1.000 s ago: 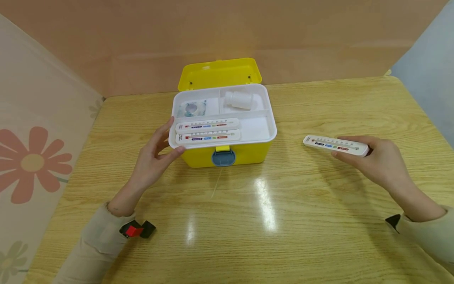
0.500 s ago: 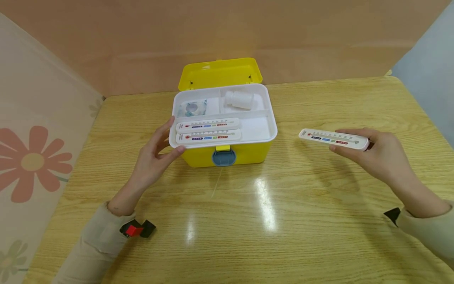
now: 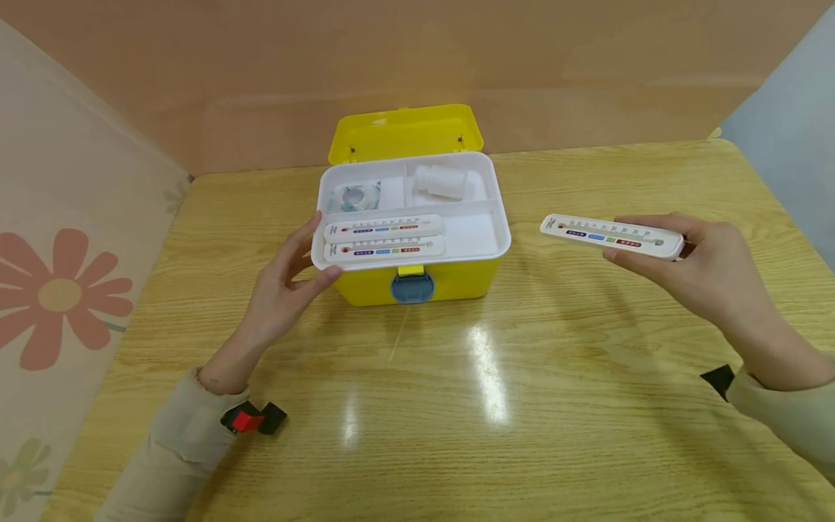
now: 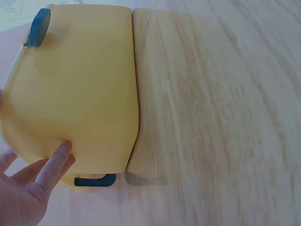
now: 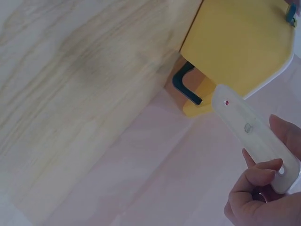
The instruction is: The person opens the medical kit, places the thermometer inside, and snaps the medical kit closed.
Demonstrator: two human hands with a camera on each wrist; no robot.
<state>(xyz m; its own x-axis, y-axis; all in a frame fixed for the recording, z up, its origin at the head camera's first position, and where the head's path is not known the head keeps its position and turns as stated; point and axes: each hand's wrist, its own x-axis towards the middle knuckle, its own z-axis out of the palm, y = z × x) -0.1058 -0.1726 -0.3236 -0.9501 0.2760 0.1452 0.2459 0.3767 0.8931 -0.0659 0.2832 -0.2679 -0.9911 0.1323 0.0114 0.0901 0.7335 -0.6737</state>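
A yellow medicine box (image 3: 450, 283) stands open, with a white divided tray (image 3: 472, 235) in its top. My left hand (image 3: 277, 301) holds the box's front left corner, thumb at the front rim and fingers along the left side. Two white thermometers (image 3: 383, 228) lie side by side in the tray's front compartment. Out to the right, above the table, my right hand (image 3: 704, 272) grips another white thermometer (image 3: 609, 235) by one end. The right wrist view shows that thermometer's plain back (image 5: 249, 129), thumb and fingers around its lower end.
Behind the tray stands the raised yellow lid (image 3: 404, 134). A white bottle (image 3: 441, 181) lies in the back right compartment, and a clear packet with a round piece (image 3: 354, 196) in the back left one. A wall rises behind the wooden table (image 3: 417, 435).
My right hand has lifted the thermometer and shifted it slightly left, toward the box. The left hand keeps its place on the box corner.
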